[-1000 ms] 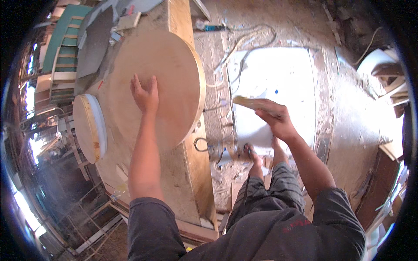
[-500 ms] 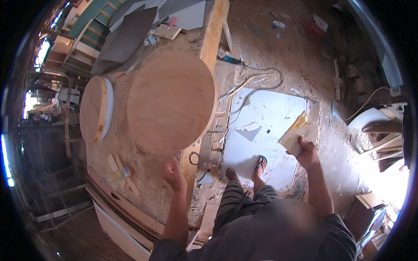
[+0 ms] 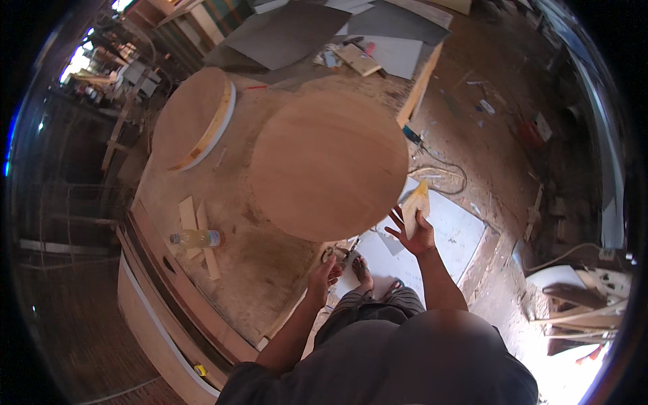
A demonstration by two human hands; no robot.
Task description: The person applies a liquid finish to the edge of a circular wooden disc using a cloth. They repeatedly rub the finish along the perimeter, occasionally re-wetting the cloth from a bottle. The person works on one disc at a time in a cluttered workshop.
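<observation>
My right hand [image 3: 413,233] holds a small pale wooden block [image 3: 416,206] upright, just off the right edge of a large round wooden panel [image 3: 329,162]. That disc lies flat on the workbench [image 3: 236,256]. My left hand [image 3: 324,275] hangs near the bench's front edge below the disc, fingers loosely curled with nothing in them. A second round panel with a pale rim [image 3: 192,118] leans at the bench's far left.
A plastic bottle [image 3: 196,237] and thin wood strips [image 3: 199,233] lie on the bench at left. A white sheet [image 3: 452,233] covers the floor by my feet. Grey boards [image 3: 297,30] lie at the back; a cable [image 3: 439,169] runs over the dusty floor.
My left hand has come off the round panel and dropped to the bench's front edge. My right hand has raised the block toward the disc's edge. The view has shifted back.
</observation>
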